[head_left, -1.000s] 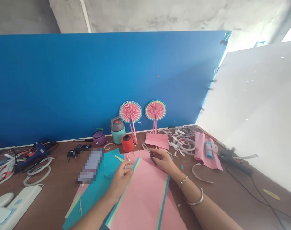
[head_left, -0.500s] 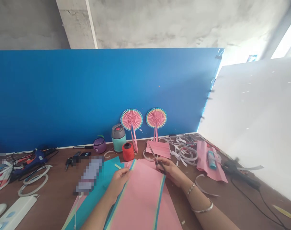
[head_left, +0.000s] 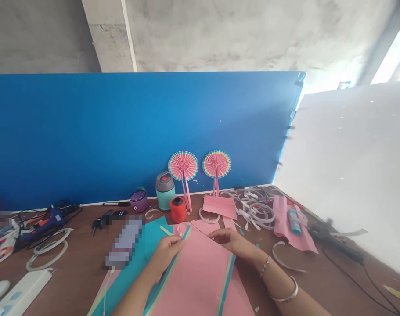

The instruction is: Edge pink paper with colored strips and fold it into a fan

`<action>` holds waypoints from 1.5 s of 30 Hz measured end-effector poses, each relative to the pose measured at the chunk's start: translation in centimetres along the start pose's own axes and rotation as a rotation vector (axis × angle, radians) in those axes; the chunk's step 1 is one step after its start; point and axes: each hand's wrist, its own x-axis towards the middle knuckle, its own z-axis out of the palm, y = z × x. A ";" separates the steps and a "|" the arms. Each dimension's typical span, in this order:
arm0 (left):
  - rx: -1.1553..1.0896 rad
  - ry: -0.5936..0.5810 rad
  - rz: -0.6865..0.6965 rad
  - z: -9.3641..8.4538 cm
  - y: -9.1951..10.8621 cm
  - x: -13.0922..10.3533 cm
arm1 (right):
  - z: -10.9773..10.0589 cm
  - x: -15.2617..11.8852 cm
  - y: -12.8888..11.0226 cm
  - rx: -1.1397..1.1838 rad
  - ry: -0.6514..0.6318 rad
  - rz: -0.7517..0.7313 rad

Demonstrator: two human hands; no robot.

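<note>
We sit at a brown desk (head_left: 77, 259) backed by a blue partition (head_left: 120, 136), with a white panel (head_left: 354, 162) to the right and bare concrete (head_left: 226, 39) above. The pink sheet (head_left: 200, 276), edged in blue and yellow, lies before us over teal paper (head_left: 155, 232). Our left hand (head_left: 167, 252) pinches its left edge; our right hand (head_left: 232, 242) curls half-closed at the far corner, its grip hidden, so we cannot tell what it holds. Pale strips (head_left: 259, 213) clutter the desk's back right.
</note>
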 end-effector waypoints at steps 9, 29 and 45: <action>0.097 -0.013 0.039 0.2 0.6 -0.3 | -0.4 0.0 -0.1 -0.108 -0.029 -0.006; 0.155 -0.092 0.049 -0.3 -0.5 0.2 | -0.1 -0.1 0.0 -0.349 0.065 -0.127; 0.162 -0.095 0.049 -0.2 -0.1 -0.1 | -0.2 0.0 0.6 -0.376 0.094 -0.174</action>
